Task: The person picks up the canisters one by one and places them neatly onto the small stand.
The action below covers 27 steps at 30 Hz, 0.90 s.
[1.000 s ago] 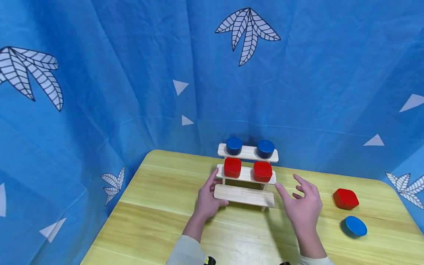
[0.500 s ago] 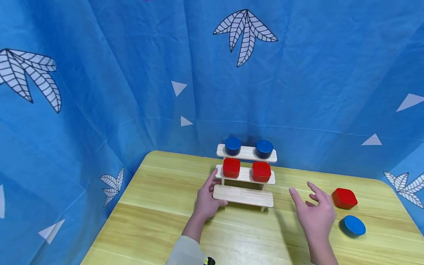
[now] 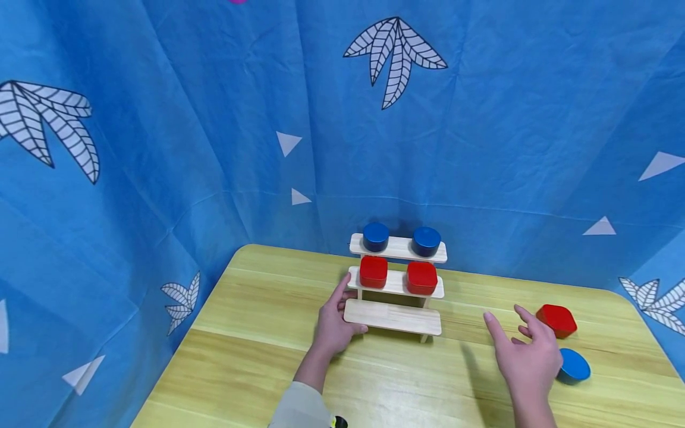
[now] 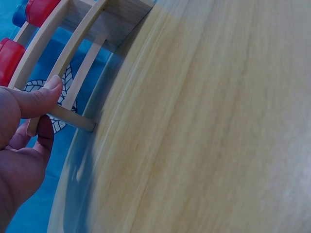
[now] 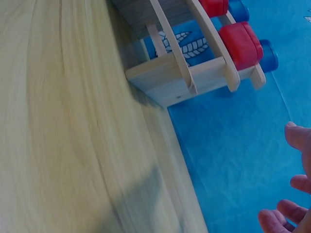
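Observation:
A three-step wooden display stand (image 3: pixel 393 317) is at the back of the table. My left hand (image 3: pixel 334 324) grips its left end; in the left wrist view the thumb lies on the lowest shelf with fingers curled beneath. Two round blue containers (image 3: pixel 376 237) sit on the top step, and two squarish red containers (image 3: pixel 421 278) on the middle one. The bottom step is bare. To the right, my right hand (image 3: pixel 527 356) hovers with fingers spread and nothing in them. Close by are a loose red container (image 3: pixel 557 321) and a blue container (image 3: pixel 575 366), the latter partly covered by the hand.
The wooden table (image 3: pixel 241 356) has rounded back corners. A blue patterned curtain (image 3: pixel 374 148) hangs behind it and along the left side. A dark object (image 3: pixel 339 422) shows by the left sleeve.
My right hand has moved right, away from the stand's right end and up to the two loose containers. The left hand keeps its hold on the stand.

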Available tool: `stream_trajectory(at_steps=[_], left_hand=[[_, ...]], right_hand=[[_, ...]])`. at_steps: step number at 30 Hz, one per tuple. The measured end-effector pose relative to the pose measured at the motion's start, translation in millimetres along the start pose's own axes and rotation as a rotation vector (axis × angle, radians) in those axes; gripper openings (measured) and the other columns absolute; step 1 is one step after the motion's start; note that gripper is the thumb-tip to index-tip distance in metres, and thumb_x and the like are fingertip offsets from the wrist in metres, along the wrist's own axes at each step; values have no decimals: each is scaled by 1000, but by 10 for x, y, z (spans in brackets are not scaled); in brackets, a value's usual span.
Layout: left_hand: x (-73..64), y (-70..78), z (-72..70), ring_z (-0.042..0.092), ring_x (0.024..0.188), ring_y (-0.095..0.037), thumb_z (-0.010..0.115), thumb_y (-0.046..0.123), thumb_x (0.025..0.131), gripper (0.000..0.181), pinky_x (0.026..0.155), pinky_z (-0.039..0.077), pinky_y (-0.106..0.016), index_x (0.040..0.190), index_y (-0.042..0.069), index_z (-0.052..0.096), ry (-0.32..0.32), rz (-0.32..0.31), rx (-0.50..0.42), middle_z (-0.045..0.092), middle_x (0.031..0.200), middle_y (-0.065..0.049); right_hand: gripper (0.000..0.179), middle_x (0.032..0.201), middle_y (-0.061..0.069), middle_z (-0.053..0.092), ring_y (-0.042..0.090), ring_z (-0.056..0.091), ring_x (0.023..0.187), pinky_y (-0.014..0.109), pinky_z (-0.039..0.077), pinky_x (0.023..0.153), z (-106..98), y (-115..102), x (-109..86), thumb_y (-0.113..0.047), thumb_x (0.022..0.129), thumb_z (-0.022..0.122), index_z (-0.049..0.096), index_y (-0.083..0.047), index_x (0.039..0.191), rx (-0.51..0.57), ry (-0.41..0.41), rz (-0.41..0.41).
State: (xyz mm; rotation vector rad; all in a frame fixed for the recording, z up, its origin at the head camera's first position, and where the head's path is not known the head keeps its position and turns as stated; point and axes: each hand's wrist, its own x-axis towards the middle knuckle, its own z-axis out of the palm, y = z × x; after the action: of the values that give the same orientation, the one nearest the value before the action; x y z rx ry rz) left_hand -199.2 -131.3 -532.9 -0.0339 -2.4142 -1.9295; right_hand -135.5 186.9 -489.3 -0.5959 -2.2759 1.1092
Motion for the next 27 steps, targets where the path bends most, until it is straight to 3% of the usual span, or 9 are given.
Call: stream_trajectory(at_steps=[2, 4, 12, 21, 27], left_hand=[[-1, 6, -2, 57, 110, -24, 86, -21, 59, 126, 81, 56, -28, 153, 46, 34, 1, 0, 3, 60, 126, 0], [-3, 7, -4, 57, 110, -24, 86, -20, 59, 126, 81, 56, -28, 153, 46, 34, -1, 1, 5, 60, 126, 0], [-10, 11, -7, 58, 110, -24, 86, -21, 59, 125, 81, 56, -28, 153, 45, 34, -6, 8, -12, 59, 126, -1], [-12, 7, -15, 58, 110, -25, 86, -20, 59, 124, 81, 56, -30, 154, 41, 36, -7, 22, -11, 60, 126, -2], [-12, 20, -8, 57, 110, -25, 87, -20, 59, 123, 81, 56, -30, 154, 41, 36, 2, 15, -2, 60, 127, -2]], right_hand=[[66, 133, 20, 57, 39, 62, 103, 5, 38, 68, -26, 37, 0, -43, 81, 82, 64, -10, 135, -2, 6, -4], [66, 132, 19, 57, 38, 62, 103, 1, 32, 61, -47, 71, -1, -43, 81, 83, 64, -9, 135, -7, 10, -8], [68, 133, 20, 57, 40, 60, 104, 3, 33, 58, -118, 194, 32, -39, 79, 85, 63, -7, 135, -5, 11, 9], [67, 127, 16, 59, 33, 57, 102, 27, 38, 69, -163, 297, 56, -42, 79, 84, 65, -11, 135, -46, 24, 72], [66, 113, 21, 59, 33, 51, 96, 47, 35, 87, -201, 379, 94, -39, 77, 86, 66, -5, 131, -51, 65, 83]])
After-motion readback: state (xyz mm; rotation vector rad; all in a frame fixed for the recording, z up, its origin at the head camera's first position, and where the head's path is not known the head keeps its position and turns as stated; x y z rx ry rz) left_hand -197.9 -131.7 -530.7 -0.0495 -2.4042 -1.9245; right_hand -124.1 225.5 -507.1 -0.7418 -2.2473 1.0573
